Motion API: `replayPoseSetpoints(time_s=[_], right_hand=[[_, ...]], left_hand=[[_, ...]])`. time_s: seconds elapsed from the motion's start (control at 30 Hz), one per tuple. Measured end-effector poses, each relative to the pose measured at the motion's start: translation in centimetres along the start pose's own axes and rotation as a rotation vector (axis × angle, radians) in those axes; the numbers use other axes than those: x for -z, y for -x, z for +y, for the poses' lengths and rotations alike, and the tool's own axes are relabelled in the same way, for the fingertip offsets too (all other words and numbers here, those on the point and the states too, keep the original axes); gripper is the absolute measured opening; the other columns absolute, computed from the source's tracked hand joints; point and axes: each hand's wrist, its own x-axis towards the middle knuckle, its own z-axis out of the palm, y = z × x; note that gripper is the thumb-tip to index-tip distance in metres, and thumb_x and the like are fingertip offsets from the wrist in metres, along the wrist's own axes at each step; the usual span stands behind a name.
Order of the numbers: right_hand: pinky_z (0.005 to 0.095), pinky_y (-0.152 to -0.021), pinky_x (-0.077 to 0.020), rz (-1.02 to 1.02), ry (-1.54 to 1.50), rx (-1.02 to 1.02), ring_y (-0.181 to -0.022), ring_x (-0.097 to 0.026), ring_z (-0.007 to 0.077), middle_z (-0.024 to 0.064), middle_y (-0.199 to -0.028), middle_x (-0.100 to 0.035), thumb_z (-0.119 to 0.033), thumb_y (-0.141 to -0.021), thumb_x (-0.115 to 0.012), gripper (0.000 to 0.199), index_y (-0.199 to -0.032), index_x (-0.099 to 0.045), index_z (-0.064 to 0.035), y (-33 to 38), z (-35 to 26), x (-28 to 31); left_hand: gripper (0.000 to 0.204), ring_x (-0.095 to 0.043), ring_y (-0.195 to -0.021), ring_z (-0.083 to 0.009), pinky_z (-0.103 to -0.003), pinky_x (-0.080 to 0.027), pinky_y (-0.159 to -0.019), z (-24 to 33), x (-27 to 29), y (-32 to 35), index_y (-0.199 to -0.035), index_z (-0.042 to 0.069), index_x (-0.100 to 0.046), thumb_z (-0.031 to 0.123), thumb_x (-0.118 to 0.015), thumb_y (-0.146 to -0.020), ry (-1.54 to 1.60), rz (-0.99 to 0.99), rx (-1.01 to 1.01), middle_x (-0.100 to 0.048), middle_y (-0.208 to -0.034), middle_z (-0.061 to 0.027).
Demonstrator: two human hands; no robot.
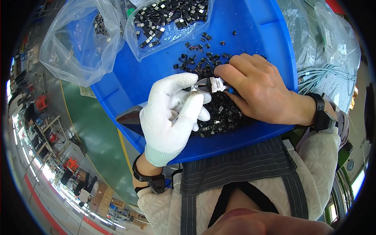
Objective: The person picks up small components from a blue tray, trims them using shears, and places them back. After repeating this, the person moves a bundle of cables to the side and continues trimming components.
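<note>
My left hand, in a white knit glove, pinches a small silver connector between thumb and forefinger; most of it is hidden by the glove. My bare right hand grips diagonal cutting pliers, their handles largely covered by the fingers. The plier jaws point left and meet the connector at the gloved fingertips. Whether the blades are closed on it is too small to tell. Below both hands, a heap of small black pieces, some with shiny metal faces, lies in a blue bin.
A clear bag of black-and-silver connectors lies at the bin's far side. Another open clear bag hangs over its far left rim. Grey cables and plastic-wrapped bundles sit right of the bin. Green floor shows at left.
</note>
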Motion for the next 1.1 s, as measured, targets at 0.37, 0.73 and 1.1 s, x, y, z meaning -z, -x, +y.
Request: replayPoseSetpoints(time_s=[0.37,0.73,1.1], right_hand=[[0.0378,-0.064,-0.0445,-0.03,0.093,0.015,-0.077,-0.056,0.0287,0.0111,-0.085,-0.052,-0.002,-0.06,-0.072,0.045,-0.1,-0.054,-0.0019,0.43,0.15,-0.18],[0.0394,-0.062,-0.0463,-0.168,-0.184,-0.071,-0.075,-0.057,0.0324,0.0119,-0.081,-0.053,-0.004,-0.069,-0.07,0.034,-0.097,-0.052,-0.0008,0.14,-0.12,0.02],[0.0391,-0.061,-0.0458,-0.092,0.089,-0.018,-0.073,-0.057,0.03,0.0113,-0.08,-0.052,-0.003,-0.064,-0.071,0.036,-0.095,-0.053,-0.003,0.34,0.03,0.0]], left_hand=[[0.027,-0.066,-0.066,-0.0108,-0.019,-0.049,-0.049,-0.07,-0.16,-0.11,-0.115,-0.001,-0.049,0.001,-0.057,-0.089,-0.023,-0.016,0.008,-0.068,-0.089,-0.013],[0.027,-0.065,-0.065,-0.0117,-0.018,-0.047,-0.046,0.41,0.3,-0.4,-0.117,0.0,-0.048,0.004,-0.055,-0.091,0.14,-0.081,0.176,-0.067,-0.089,-0.0137],[0.026,-0.066,-0.065,-0.0104,-0.02,-0.051,-0.054,-0.23,-0.53,-0.34,-0.114,0.0,-0.052,0.003,-0.058,-0.089,-0.136,-0.031,0.035,-0.068,-0.086,-0.0111]])
